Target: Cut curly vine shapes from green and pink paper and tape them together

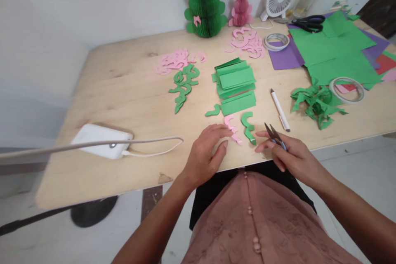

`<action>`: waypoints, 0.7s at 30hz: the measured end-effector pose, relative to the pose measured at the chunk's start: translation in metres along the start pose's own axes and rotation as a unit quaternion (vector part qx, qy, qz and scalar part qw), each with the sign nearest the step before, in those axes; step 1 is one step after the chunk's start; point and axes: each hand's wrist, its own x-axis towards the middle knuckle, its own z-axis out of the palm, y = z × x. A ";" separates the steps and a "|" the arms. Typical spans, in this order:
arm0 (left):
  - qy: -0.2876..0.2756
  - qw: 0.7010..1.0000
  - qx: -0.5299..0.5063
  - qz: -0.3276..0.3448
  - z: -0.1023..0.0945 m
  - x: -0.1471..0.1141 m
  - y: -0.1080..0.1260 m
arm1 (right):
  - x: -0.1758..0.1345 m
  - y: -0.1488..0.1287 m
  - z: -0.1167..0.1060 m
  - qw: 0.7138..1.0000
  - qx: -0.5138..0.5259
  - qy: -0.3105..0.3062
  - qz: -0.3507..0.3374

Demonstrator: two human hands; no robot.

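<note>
While facing a pale wooden table (123, 105), with a beige cable (46, 149) cut off at far left and crossing a white plastic power bank (93, 133), curves the bare left hand (208, 148), with fingers spread from thumb, beside a scalloped pink paper strip (229, 122). Partly hides it behind fingertips; cannot tell whether touching. Next, has a wavy green paper strip (247, 126) on the table, just beside the bare right hand (287, 154). Clasps dark-bladed scissors (272, 132) there, with handles mostly hidden.
</note>
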 end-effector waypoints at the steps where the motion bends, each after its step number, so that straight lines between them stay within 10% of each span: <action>1: 0.004 1.000 -0.015 -0.016 0.001 0.000 0.004 | 0.001 -0.002 0.000 0.999 0.035 -0.020 0.019; 9: 0.049 0.983 -0.125 -0.122 0.014 0.010 0.031 | -0.002 -0.008 0.004 0.983 0.099 -0.129 0.084; 21: 0.035 0.967 -0.174 -0.181 0.017 0.008 0.032 | -0.011 -0.005 0.007 0.935 -0.320 0.034 -0.151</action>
